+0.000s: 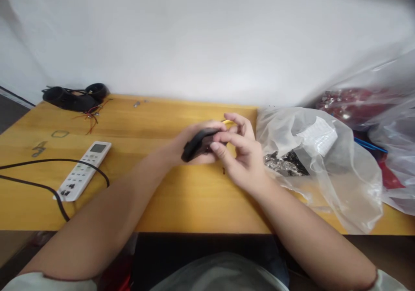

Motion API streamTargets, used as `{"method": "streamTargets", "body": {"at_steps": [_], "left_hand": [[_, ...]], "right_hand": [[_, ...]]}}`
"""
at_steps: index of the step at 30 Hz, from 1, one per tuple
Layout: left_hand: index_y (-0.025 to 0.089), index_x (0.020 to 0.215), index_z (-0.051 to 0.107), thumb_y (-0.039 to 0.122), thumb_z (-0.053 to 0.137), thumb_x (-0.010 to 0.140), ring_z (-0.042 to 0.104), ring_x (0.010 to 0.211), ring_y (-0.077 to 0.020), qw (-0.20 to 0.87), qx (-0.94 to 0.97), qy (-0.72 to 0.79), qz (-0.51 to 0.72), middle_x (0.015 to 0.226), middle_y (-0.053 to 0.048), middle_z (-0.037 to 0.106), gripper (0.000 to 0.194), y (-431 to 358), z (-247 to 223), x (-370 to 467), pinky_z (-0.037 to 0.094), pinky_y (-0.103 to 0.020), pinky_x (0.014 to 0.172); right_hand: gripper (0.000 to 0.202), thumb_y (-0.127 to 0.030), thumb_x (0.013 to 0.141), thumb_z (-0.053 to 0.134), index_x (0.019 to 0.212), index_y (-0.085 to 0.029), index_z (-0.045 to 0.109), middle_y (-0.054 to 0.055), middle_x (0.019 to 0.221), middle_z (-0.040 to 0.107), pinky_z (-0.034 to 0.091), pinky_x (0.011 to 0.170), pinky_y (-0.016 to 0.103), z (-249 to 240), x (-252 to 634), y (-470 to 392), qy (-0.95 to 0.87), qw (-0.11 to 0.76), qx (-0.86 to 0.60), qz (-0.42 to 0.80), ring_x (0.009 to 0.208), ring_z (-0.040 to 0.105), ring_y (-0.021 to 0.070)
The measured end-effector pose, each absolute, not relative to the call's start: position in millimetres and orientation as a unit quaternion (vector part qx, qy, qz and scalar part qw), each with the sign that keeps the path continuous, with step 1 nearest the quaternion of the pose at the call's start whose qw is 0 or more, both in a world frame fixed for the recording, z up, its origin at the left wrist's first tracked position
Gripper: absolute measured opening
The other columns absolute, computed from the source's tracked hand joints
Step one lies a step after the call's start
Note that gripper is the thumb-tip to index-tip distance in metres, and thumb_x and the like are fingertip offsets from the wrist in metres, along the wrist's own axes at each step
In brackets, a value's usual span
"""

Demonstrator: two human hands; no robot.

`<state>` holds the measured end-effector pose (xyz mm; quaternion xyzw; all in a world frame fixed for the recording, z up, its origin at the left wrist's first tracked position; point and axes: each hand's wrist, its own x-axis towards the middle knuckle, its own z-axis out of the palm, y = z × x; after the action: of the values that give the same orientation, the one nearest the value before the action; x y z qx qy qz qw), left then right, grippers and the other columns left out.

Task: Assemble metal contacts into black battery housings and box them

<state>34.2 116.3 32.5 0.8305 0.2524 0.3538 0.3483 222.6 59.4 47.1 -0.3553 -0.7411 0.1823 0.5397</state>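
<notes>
A black, rounded plastic part (pixel 196 145) is held up over the middle of the table. My left hand (pixel 186 134) grips it from behind and below, with much of the hand hidden by the part. My right hand (pixel 245 158) is closed in a pinch, thumb and index fingertips meeting at the part's right side. Whatever those fingertips hold is too small or too hidden to name. The other fingers of that hand are curled and raised. Below the hands, a tiny dark piece (pixel 223 171) lies on the wooden table (pixel 194 200).
A white remote control (pixel 84 170) lies at left, crossed by a black cable (pixel 39 160). Black round housings (pixel 69 98) with thin wires sit at the back left. At right, a clear plastic bag (pixel 343 187) holds small shiny metal pieces (pixel 282 163); more bags (pixel 366 105) stand behind.
</notes>
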Motion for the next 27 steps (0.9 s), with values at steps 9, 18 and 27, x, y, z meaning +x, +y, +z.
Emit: {"method": "streamTargets", "body": {"at_steps": [9, 18, 27], "left_hand": [[0.017, 0.131, 0.057, 0.032, 0.075, 0.089, 0.066, 0.088, -0.0157, 0.404, 0.82, 0.245, 0.323, 0.111, -0.006, 0.07, 0.049, 118, 38, 32, 0.055, -0.03, 0.084], [0.02, 0.104, 0.066, 0.04, 0.066, 0.095, 0.064, 0.09, -0.0174, 0.36, 0.818, 0.368, 0.257, 0.105, -0.003, 0.072, 0.022, 108, 70, 37, 0.045, -0.029, 0.076], [0.024, 0.123, 0.058, 0.021, 0.077, 0.077, 0.064, 0.123, -0.0274, 0.301, 0.856, 0.167, 0.386, 0.126, -0.011, 0.067, 0.05, 108, 47, 35, 0.054, -0.045, 0.104]], "right_hand": [[0.007, -0.025, 0.099, 0.072, 0.096, -0.02, 0.076, 0.015, 0.136, 0.058, 0.054, 0.109, 0.053, 51, 236, 65, -0.771, 0.496, -0.336, 0.216, 0.117, 0.065, 0.0277], [0.005, -0.016, 0.092, 0.069, 0.087, -0.019, 0.07, 0.015, 0.13, 0.056, 0.055, 0.102, 0.052, 59, 234, 56, -0.778, 0.498, -0.33, 0.194, 0.113, 0.061, 0.028], [0.012, -0.028, 0.097, 0.072, 0.086, -0.023, 0.075, 0.01, 0.124, 0.066, 0.043, 0.118, 0.061, 59, 242, 63, -0.715, 0.459, -0.355, 0.39, 0.133, 0.057, 0.0311]]}}
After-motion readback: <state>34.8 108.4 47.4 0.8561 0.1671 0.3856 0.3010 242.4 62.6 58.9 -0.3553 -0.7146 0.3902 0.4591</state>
